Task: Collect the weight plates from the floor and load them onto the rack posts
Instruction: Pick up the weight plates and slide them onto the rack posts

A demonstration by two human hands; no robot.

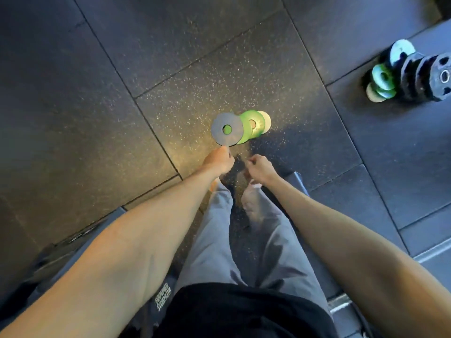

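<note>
Three small weight plates lie overlapping on the rubber floor ahead of my feet: a grey plate (227,129) on top at the left, a green plate (252,125) under it, and a cream plate (266,120) furthest right. My left hand (218,161) reaches down and its fingertips pinch the near rim of the grey plate. My right hand (259,167) hovers just right of it, below the plates, fingers curled with nothing in them. At the upper right a rack post (444,76) carries several black plates (419,76) plus small green (383,79) and pale blue (400,52) ones, all blurred.
My grey trouser legs (244,240) and bare feet stand right below the plates. Dark padded gym equipment (73,240) with a white label sits at the lower left. A metal frame piece (339,303) lies at the lower right. Speckled rubber tiles (170,69) cover the floor.
</note>
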